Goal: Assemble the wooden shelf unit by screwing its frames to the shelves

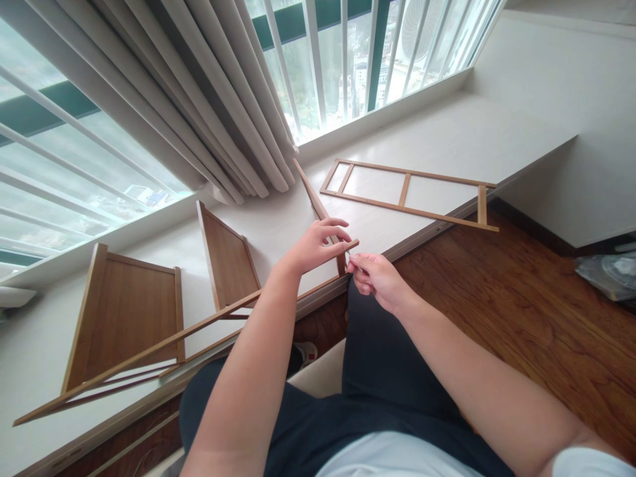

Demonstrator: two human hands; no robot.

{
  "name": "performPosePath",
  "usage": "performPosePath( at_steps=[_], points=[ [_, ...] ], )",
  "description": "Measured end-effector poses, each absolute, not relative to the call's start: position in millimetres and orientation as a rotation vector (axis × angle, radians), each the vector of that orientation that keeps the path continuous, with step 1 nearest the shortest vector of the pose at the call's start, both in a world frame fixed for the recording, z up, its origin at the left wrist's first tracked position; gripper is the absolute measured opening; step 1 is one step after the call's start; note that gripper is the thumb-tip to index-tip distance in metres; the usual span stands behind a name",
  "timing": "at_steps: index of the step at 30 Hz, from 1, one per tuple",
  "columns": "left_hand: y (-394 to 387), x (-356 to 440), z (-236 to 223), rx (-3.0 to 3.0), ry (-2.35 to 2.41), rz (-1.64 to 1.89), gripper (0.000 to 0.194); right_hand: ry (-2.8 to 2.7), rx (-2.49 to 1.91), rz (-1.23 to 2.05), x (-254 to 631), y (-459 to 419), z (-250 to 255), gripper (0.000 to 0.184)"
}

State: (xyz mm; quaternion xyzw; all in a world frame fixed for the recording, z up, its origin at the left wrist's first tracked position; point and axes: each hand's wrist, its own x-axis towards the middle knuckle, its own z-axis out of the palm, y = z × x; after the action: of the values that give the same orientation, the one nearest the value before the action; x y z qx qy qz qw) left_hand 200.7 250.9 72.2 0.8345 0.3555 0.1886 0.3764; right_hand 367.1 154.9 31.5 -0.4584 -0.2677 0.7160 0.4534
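A wooden shelf unit lies partly assembled on the white sill, its long side frame point(163, 344) running along the near edge with several brown panels standing off it. My left hand point(318, 246) is closed around the right end of this frame, thumb along the rail and fingers curved over it, beside the end panel point(313, 199). At the rail's tip my right hand point(376, 277) pinches something small and thin, which looks like metal. Its kind is too small to make out. Further left stand a middle panel point(229, 262) and a left panel point(132, 308).
A second ladder-like wooden frame point(405, 192) lies flat on the sill point(447, 139) to the right, its end overhanging the edge. Grey curtains point(199, 86) hang before barred windows. A clear plastic bag point(609, 271) sits at the far right, by the wooden floor point(521, 318).
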Motion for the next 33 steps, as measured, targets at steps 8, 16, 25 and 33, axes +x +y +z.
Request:
performPosePath(
  at_steps=[8,16,25,33],
  points=[
    [252,202,70,2.191,0.909,0.491,0.017,-0.647,-1.097,1.743,365,152,28,0.038],
    [252,202,71,2.176,0.921,0.479,0.018,-0.752,-1.102,1.680,368,150,21,0.045],
    [254,202,69,2.158,0.903,0.494,0.021,-1.117,-1.229,1.102,380,134,-29,0.043],
    [252,202,69,2.163,0.909,0.494,0.023,-1.287,-1.166,0.676,393,134,-77,0.025]
  ],
)
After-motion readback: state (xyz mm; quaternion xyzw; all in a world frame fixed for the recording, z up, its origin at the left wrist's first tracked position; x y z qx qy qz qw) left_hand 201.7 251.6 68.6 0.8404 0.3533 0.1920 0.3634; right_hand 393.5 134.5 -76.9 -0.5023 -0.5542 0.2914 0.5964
